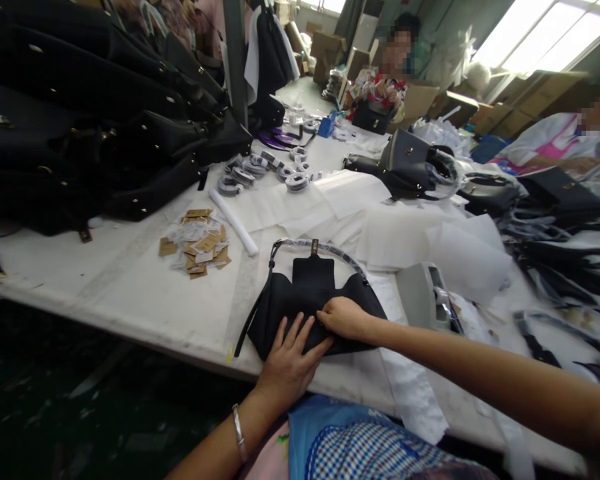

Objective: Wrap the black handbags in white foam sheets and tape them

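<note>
A black handbag (280,300) lies on the table in front of me, its front flap (313,273) laid back away from me. Its handle (347,252), wrapped in clear plastic, arches behind it. My left hand (291,357) rests on the near side of the bag with its fingers spread flat. Close beside it, my right hand (344,319) is closed, fingertips pressed to the bag's front near a small gold-coloured spot. What those fingers pinch, if anything, is hidden.
Brown tags (205,247) lie heaped left of the bag, near a white roll (234,222). Plastic-wrapped coiled straps (245,173) and white sheets (330,200) lie behind. A grey tape dispenser (423,297) stands right. Black bags (130,133) pile up at left. Two people (380,93) sit across.
</note>
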`<control>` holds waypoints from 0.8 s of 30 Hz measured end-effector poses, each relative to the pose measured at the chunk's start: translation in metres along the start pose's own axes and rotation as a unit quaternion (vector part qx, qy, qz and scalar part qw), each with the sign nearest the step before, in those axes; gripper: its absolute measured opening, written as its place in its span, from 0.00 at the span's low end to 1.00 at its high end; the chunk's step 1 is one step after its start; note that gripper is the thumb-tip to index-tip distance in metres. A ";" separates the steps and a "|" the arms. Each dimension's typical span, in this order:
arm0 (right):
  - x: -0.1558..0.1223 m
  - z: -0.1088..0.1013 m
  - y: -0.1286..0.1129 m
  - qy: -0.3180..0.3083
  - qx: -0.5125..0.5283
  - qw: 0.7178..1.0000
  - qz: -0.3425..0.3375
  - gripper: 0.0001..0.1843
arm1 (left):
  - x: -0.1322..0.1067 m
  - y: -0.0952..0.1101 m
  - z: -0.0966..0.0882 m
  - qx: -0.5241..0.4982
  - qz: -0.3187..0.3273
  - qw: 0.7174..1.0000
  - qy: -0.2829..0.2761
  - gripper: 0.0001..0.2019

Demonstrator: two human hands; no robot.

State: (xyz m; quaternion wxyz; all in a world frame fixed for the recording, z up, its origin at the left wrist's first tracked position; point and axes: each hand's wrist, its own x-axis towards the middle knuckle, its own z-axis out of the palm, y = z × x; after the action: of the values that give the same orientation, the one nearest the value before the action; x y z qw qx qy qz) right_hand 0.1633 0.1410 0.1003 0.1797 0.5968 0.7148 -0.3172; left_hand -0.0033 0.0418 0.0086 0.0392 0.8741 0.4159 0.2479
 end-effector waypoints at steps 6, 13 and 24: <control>-0.003 -0.016 0.010 -0.071 0.132 0.988 0.044 0.31 | -0.001 0.000 0.000 -0.009 -0.007 1.000 -0.003 0.30; -0.013 -0.006 0.012 0.085 -0.018 0.994 -0.066 0.22 | 0.003 0.001 -0.001 0.006 -0.007 1.000 0.002 0.30; -0.010 -0.025 0.037 0.069 0.099 0.991 -0.061 0.22 | 0.002 -0.005 0.011 0.046 0.025 0.996 0.070 0.30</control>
State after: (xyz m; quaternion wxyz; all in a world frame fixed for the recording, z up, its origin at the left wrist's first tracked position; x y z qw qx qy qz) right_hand 0.2049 0.1533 0.1159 0.0501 0.5871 0.7256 -0.3554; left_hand -0.0006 0.0479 -0.0015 -0.0364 0.8658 0.4062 0.2900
